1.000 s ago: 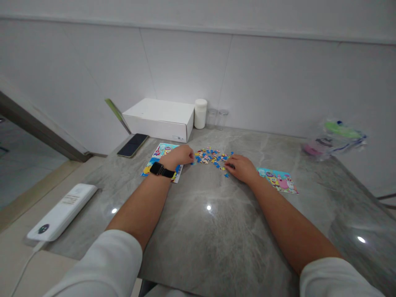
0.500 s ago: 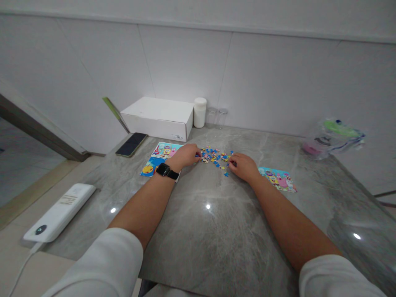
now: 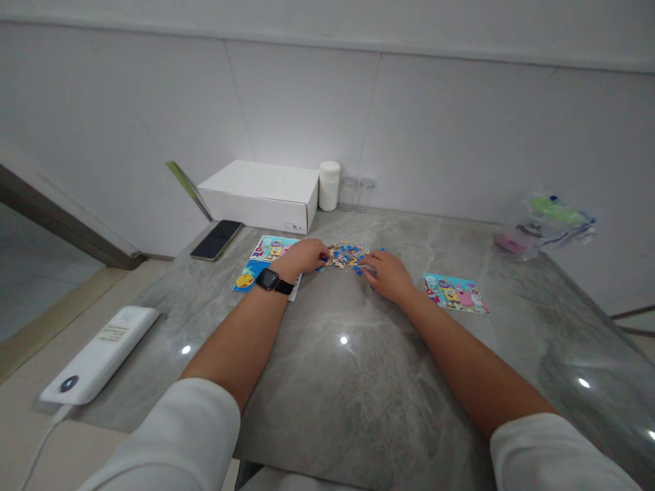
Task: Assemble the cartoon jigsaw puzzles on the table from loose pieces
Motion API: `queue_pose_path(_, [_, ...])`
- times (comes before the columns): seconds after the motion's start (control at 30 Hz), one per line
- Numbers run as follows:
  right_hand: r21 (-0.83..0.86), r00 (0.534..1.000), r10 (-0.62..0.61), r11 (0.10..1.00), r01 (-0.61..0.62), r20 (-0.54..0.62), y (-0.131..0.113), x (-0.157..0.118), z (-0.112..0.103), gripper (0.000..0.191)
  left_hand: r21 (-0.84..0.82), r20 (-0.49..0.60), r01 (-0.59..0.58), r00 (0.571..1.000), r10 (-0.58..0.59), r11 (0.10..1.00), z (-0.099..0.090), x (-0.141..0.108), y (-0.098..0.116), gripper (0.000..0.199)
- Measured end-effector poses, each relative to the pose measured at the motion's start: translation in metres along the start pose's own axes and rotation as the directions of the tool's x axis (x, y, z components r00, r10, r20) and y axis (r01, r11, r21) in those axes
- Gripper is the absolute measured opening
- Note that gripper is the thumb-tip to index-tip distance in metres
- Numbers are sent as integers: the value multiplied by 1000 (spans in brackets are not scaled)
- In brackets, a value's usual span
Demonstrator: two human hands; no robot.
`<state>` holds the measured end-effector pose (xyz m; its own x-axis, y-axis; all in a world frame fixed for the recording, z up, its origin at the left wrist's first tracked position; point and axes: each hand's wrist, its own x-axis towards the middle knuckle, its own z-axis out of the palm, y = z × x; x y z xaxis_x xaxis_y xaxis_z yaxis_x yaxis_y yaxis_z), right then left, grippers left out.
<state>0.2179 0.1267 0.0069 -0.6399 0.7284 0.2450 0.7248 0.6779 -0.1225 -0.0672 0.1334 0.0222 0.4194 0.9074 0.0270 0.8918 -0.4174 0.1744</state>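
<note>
A pile of small multicoloured jigsaw puzzle pieces (image 3: 346, 255) lies on the grey marbled table, between my two hands. At its left edge is my left hand (image 3: 307, 256), wearing a black watch (image 3: 274, 280); its fingers are curled but a little apart, with bits of blue and red beside them. My right hand (image 3: 387, 273) is at the pile's right side, fingers spread, the tips touching pieces. Some pieces are partly hidden under it. Beneath my left wrist lies a printed cartoon sheet (image 3: 249, 274), partly covered. A second cartoon picture card (image 3: 455, 294) lies right of my right forearm.
Along the wall stand a white box (image 3: 258, 198), a white bottle (image 3: 329, 185) and two clear glasses (image 3: 357, 194). A phone (image 3: 217, 240) lies left. A white power bank (image 3: 99, 354) with a cable sits at the left edge, and a clear plastic bag (image 3: 545, 225) at the far right.
My right hand has moved left, its fingers spreading, and the loose pieces on that side are now closer to the pile. My left hand has barely moved. The right picture card is more exposed.
</note>
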Motion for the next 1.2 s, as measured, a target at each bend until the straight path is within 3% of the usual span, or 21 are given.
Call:
queue_pose_path(0.13, [-48,999,-38,998,39,28,-28,21,7,32,-18,-34,31,999,-32,999,3,0,-5,28])
queue_pose_path(0.3, [-60,999,35,998,-35,-3,-45,36,20,27,19,-39,112,993,-111,994,-2,-6,-14,29])
queue_pose_path(0.57, [-9,997,48,999,-49,-67,-42,30,28,24,42,-69,14,998,-11,999,-2,-2,3,28])
queue_pose_path(0.73, [-42,993,94,994,-97,-78,-38,22,27,26,72,-51,32,998,-28,997,1,0,11,21])
queue_pose_path(0.97, [-68,996,87,994,-89,-37,-41,27,25,23,-25,-129,58,990,-61,998,-17,-4,11,26])
queue_pose_path(1.1, [-85,995,87,992,-91,-47,-42,27,22,26,-156,47,9,999,-2,988,-14,-3,17,20])
queue_pose_path(1.2, [-68,992,104,992,-109,-75,-42,25,18,24,-162,144,-19,989,43,987,-7,-2,20,15])
